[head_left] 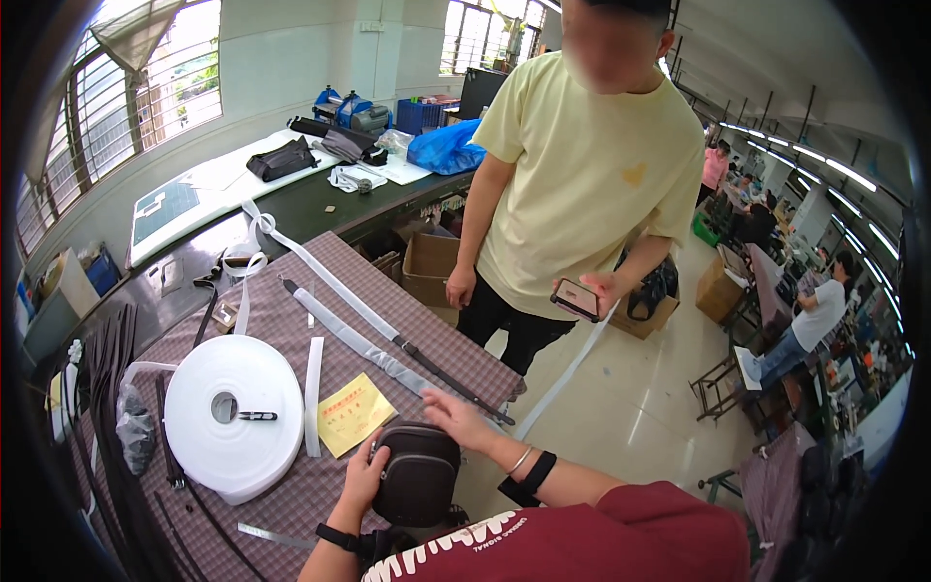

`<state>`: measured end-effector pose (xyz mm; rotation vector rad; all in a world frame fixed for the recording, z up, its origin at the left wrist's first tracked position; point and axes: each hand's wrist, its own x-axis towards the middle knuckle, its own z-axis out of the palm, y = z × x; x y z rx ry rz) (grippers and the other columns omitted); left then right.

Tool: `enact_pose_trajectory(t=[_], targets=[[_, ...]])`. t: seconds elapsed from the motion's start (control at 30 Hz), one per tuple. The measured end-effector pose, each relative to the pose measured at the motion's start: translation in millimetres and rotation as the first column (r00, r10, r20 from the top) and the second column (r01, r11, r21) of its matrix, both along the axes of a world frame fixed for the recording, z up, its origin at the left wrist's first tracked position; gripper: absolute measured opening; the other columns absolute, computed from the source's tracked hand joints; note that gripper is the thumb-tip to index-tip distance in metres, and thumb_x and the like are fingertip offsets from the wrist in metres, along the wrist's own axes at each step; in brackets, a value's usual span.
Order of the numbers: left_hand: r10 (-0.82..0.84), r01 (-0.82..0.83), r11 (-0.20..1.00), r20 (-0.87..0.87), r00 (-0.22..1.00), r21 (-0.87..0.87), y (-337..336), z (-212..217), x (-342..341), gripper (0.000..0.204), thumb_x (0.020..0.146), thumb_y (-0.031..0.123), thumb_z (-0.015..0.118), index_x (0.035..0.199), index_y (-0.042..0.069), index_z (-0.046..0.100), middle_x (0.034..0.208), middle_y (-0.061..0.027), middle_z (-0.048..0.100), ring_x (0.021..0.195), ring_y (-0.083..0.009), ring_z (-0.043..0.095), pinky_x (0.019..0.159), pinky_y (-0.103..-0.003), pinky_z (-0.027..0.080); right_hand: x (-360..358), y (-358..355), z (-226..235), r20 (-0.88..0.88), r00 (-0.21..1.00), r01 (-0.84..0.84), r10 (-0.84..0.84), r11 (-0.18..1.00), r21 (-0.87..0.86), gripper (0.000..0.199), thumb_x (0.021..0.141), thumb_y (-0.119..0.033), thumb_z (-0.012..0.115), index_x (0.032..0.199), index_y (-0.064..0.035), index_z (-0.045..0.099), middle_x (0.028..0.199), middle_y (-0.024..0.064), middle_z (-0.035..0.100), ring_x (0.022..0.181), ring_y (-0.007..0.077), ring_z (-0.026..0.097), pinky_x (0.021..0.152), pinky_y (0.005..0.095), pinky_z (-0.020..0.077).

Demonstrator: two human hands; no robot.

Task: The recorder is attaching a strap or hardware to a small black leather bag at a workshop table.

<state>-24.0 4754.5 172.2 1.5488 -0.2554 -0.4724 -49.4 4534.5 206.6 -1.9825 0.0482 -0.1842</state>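
A small dark-brown zippered bag (419, 475) stands at the near edge of the checked table, close to my body. My left hand (365, 475) grips its left side, with the thumb over the front. My right hand (456, 419) reaches over the top right of the bag with its fingers stretched out, holding nothing that I can see. Its fingertips lie close to the end of a grey-wrapped strap (361, 341); I cannot tell whether they touch it. A yellow paper slip (357, 415) with writing lies left of the bag.
A big white roll of webbing (262, 398) with a black pen (258, 416) on it lies at left, near hanging dark straps (112, 407). A person in a yellow shirt (592, 165) stands across the table holding a phone (575, 299). Cardboard boxes (432, 267) sit beneath the back bench.
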Motion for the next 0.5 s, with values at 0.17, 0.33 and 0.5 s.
enact_pose_trajectory(t=[0.17,0.33,0.5], targets=[[0.159,-0.251,0.902,-0.269,0.950,-0.350,-1,-21,10,0.035,0.095,0.028,0.043,0.115,-0.001,0.051,0.108,-0.0079,0.057,0.098,-0.0154,0.053,0.087,-0.026,0.042,-14,-8,-42,-0.151,0.988,-0.013,0.041,0.982,0.186,0.052,0.091,-0.030,0.051,0.133,-0.0054,0.033,0.105,0.0098,0.058,0.091,0.0161,0.056,0.082,0.0293,0.0441],[0.166,-0.418,0.766,-0.477,0.863,-0.489,-14,-9,4,0.035,0.095,0.031,0.043,0.114,0.003,0.049,0.107,-0.0070,0.056,0.096,-0.0154,0.054,0.085,-0.028,0.044,-21,23,-16,-0.088,0.995,0.068,-0.054,0.984,0.166,0.053,0.091,-0.024,0.051,0.134,-0.0048,0.027,0.097,0.0111,0.057,0.091,0.0140,0.054,0.080,0.0273,0.0432],[0.215,-0.405,0.768,-0.397,0.892,-0.496,-18,-18,7,0.037,0.094,0.032,0.044,0.117,0.003,0.047,0.111,-0.0068,0.054,0.099,-0.0158,0.053,0.088,-0.029,0.043,-11,13,-40,-0.216,0.972,0.153,-0.094,0.949,0.277,0.061,0.089,-0.034,0.054,0.134,-0.0007,0.029,0.115,0.0188,0.055,0.101,0.0242,0.056,0.088,0.0316,0.0426]])
